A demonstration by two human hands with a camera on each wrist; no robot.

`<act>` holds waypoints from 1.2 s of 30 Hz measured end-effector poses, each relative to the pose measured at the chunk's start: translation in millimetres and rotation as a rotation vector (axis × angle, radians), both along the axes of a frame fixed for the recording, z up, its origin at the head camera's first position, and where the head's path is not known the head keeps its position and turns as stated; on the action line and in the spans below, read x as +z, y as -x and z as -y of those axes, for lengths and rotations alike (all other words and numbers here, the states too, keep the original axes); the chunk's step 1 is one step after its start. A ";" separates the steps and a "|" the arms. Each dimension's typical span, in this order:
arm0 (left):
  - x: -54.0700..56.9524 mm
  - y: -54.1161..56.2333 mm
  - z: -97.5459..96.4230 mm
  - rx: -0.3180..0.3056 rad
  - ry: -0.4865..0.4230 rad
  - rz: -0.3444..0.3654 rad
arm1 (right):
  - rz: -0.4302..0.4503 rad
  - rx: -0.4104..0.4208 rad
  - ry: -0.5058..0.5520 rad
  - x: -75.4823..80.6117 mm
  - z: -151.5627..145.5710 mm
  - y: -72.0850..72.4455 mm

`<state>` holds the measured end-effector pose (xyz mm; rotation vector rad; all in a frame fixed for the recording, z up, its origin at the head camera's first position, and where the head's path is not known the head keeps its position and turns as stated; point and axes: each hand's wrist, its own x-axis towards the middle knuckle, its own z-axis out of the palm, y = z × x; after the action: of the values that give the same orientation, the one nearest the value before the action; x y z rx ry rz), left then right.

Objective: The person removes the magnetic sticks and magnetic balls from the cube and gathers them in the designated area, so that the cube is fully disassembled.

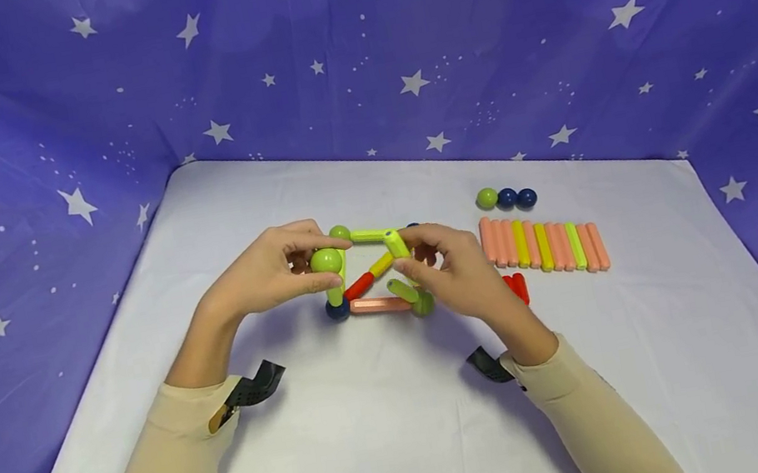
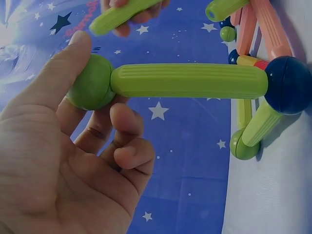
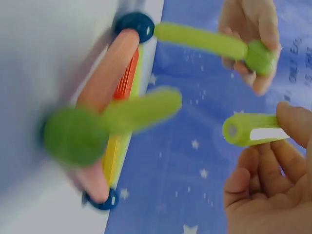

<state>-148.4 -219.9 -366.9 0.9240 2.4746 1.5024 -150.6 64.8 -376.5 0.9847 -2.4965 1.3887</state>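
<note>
My left hand point(image 1: 269, 271) pinches a green ball point(image 1: 326, 261) between thumb and fingers. The ball sits atop an upright light green magnetic stick point(image 2: 190, 80), whose lower end meets a dark blue ball point(image 2: 288, 85) at the frame's near left corner. Above the frame's right side, my right hand point(image 1: 456, 267) pinches a loose yellow-green stick point(image 3: 256, 129), its free end apart from both balls. Below it, a second green stick point(image 1: 402, 291) rises from the near right green ball point(image 1: 424, 302). A salmon stick point(image 1: 379, 305) forms the near side; red point(image 1: 360, 286) and yellow sticks point(image 1: 380, 264) run diagonally.
Right of the frame lies a row of salmon, yellow and green sticks point(image 1: 510, 243), with red sticks point(image 1: 521, 287) nearer my right wrist. Behind the row sit a green ball point(image 1: 487, 198) and two blue balls point(image 1: 517, 198). Starry blue cloth point(image 1: 405, 37) walls the white table point(image 1: 384, 438).
</note>
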 end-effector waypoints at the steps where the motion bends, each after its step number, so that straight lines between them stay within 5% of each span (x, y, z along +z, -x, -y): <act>1: -0.1 -0.1 -0.7 0.005 0.006 -0.001 | -0.001 -0.030 -0.007 0.0 -6.8 0.4; 9: 1.7 0.7 -3.2 0.011 0.041 -0.008 | 0.073 -0.258 -0.112 -0.5 -64.4 1.2; 23: -0.7 -0.6 -5.7 0.008 0.040 -0.038 | 0.231 -0.772 -0.296 -13.1 -193.4 27.9; 36: 0.8 -1.1 -9.1 0.029 0.026 0.034 | 0.403 -0.898 -0.439 -47.6 -255.8 53.8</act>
<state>-147.3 -210.8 -366.1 0.8548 2.4882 1.4785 -204.4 320.5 -424.2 -0.4620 -2.9578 0.7996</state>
